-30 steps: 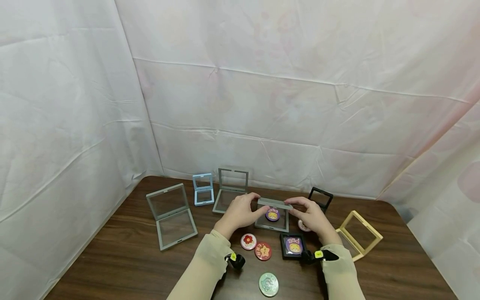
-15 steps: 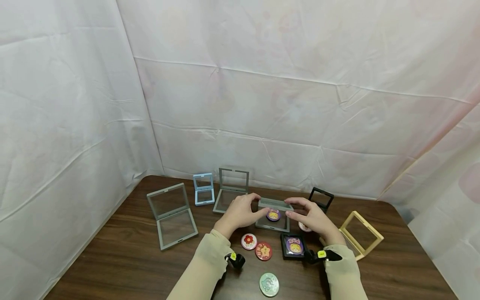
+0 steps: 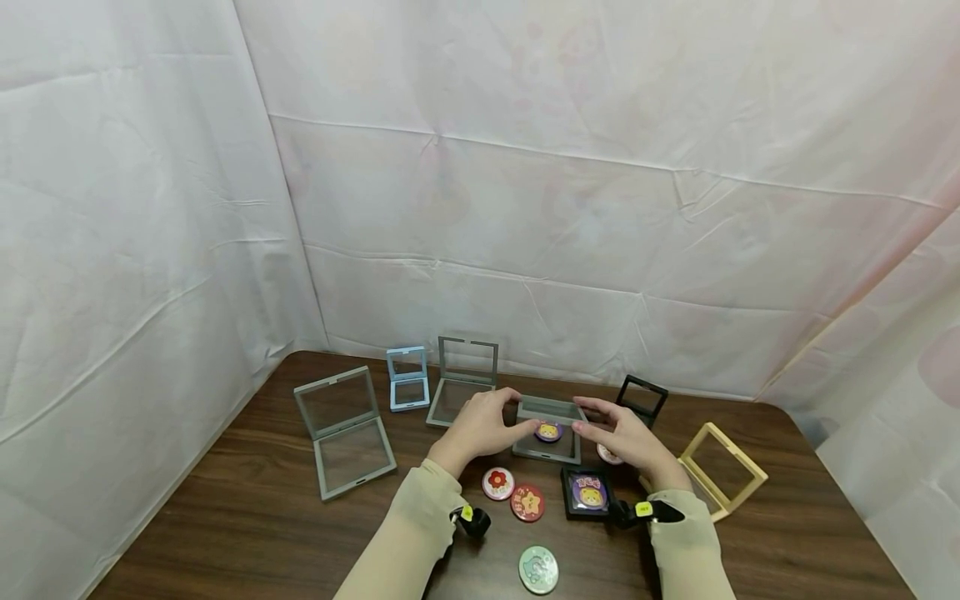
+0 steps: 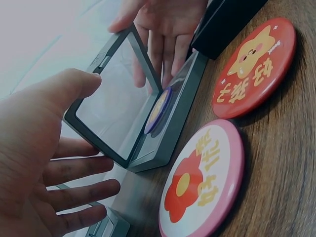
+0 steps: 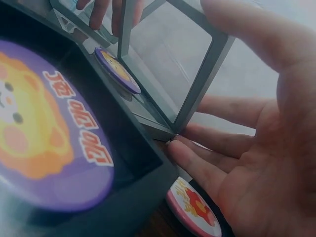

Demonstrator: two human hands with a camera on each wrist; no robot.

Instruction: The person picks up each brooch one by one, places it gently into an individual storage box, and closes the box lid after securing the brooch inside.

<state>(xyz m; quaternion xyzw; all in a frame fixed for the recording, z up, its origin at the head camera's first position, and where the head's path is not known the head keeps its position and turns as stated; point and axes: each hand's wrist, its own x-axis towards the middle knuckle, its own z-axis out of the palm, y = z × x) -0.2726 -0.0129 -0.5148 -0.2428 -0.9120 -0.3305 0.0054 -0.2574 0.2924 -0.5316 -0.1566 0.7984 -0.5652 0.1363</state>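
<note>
A grey hinged display frame (image 3: 546, 457) lies on the table with its clear-windowed lid tilted up over the base. Inside the base sits a round purple badge with a yellow lion face (image 4: 157, 111). My left hand (image 3: 483, 425) holds the lid's left side, thumb on the upper rim and fingers spread behind. On the opposite side my right hand (image 3: 626, 433) holds the lid, its thumb at the upper corner and fingers behind and below. Close in front is a black frame (image 3: 588, 492) holding a similar purple lion badge. A flower badge (image 4: 197, 182) and a red star badge (image 4: 254, 66) lie near my left wrist.
Open grey frames (image 3: 354, 458) (image 3: 457, 400) and a blue frame (image 3: 408, 392) stand at left. On the right are an open black frame (image 3: 643, 396) and a yellow frame (image 3: 723, 471). A pink-rimmed badge (image 3: 609, 454) lies under my right hand; a green badge (image 3: 538, 570) lies in front.
The grey frame's lid has tilted a little further down toward its base. My right hand has shifted slightly on the lid; my left hand stays nearly in place.
</note>
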